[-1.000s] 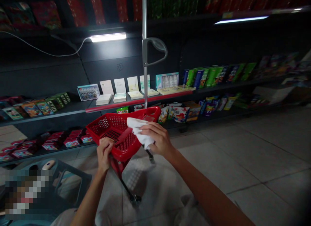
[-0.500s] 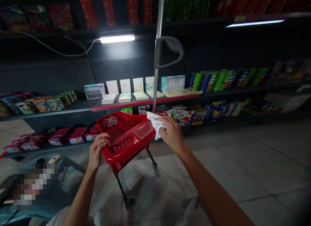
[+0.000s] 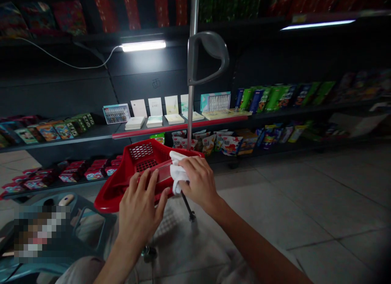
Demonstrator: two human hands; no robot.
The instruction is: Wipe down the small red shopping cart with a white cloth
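A red plastic shopping cart (image 3: 110,191) with lattice walls stands before me on thin metal legs with wheels. My right hand (image 3: 199,179) is closed around a crumpled white cloth (image 3: 176,174), which presses against the cart's near rim and the end of its clear panel (image 3: 164,173). On that same rim, left of the cloth, my left hand (image 3: 139,202) lies with its fingers stretched out and apart, holding nothing. Part of the basket's near side is hidden behind both hands.
A metal pole (image 3: 190,109) with a grey loop handle (image 3: 224,58) rises beyond the cart. Dark shelves behind carry notebooks (image 3: 174,119), snack bags (image 3: 230,145) and boxes. At lower left stands a blue-grey plastic stool (image 3: 88,200) with a blurred-out item on it.
My left hand has let go of the basket's left side and moved right onto the near rim. My right hand has slid the cloth left along it. The cart has turned and tilted.
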